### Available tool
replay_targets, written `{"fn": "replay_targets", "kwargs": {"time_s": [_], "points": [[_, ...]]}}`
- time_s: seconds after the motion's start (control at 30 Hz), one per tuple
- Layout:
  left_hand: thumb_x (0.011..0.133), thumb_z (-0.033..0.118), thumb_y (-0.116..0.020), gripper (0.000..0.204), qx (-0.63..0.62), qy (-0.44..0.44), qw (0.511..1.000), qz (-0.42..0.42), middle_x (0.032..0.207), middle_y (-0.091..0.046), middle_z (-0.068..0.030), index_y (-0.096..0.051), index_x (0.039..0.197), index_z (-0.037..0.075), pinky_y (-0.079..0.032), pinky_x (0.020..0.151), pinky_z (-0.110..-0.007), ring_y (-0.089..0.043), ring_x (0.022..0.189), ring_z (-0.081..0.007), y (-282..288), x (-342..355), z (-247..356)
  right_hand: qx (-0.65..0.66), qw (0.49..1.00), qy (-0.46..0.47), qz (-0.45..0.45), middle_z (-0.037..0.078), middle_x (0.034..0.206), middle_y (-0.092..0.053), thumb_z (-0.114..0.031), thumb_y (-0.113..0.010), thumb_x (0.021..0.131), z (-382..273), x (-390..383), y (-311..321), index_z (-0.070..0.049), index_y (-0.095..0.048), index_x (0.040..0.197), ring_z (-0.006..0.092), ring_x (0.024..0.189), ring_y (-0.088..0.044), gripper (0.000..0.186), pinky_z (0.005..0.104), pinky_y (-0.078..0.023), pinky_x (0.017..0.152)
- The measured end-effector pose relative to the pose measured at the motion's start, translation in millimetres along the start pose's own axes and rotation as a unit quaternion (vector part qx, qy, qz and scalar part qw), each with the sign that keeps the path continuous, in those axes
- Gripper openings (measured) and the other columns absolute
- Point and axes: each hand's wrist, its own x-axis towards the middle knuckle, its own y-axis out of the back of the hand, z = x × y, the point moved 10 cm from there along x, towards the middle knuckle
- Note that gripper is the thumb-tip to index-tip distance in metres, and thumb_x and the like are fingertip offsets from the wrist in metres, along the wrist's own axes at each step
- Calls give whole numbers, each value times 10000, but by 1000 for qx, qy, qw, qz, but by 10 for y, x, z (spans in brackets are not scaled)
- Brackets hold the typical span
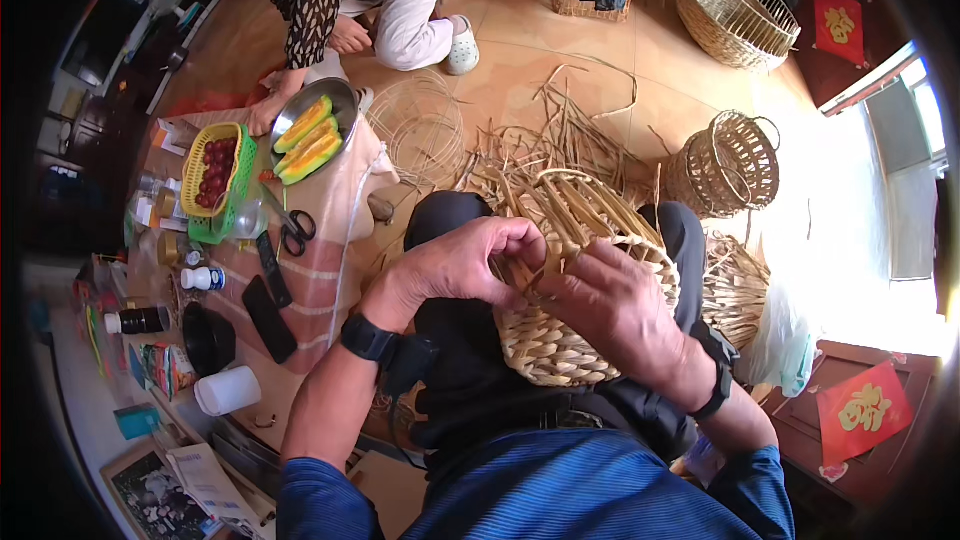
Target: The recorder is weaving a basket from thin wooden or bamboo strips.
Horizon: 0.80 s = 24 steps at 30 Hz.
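Blue shirt (560, 485), nearest. Basket (560, 362), on lap (450, 325): probably light, springy; hold by woven wall (530, 345). Strands (585, 210), upper side: may crack if creased. Left hand (465, 262): fingers curled round strands. Right hand (620, 305): fingertips clamped on strands. Scissors (297, 233): left, on table (350, 205).

Striped covered table (325, 290): green basket (212, 228), scissors (290, 223), white bottle (203, 278). Tiled floor (505, 30): loose strips (595, 135).
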Motion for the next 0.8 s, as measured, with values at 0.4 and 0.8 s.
{"fn": "replay_targets", "kwargs": {"time_s": [0.4, 0.8], "points": [[780, 77, -940, 560, 118, -47, 992, 20, 1180, -702, -43, -631, 1245, 30, -541, 1017, -341, -662, 1112, -147, 4, -103, 205, 2, 997, -20, 70, 67, 811, -638, -142, -803, 840, 37, 143, -46, -68, -683, 912, 288, 786, -681, 158, 432, -561, 724], [823, 83, -934, 600, 21, -73, 996, 44, 1287, -678, -44, -624, 1335, 40, -500, 1121, -344, -632, 1243, -159, 1, -137, 51, -161, 986, -25, -19, 81, 903, -646, -139, -737, 861, -270, 45, -101, -50, -653, 1073, 251, 809, -653, 244, 422, -542, 650]]}}
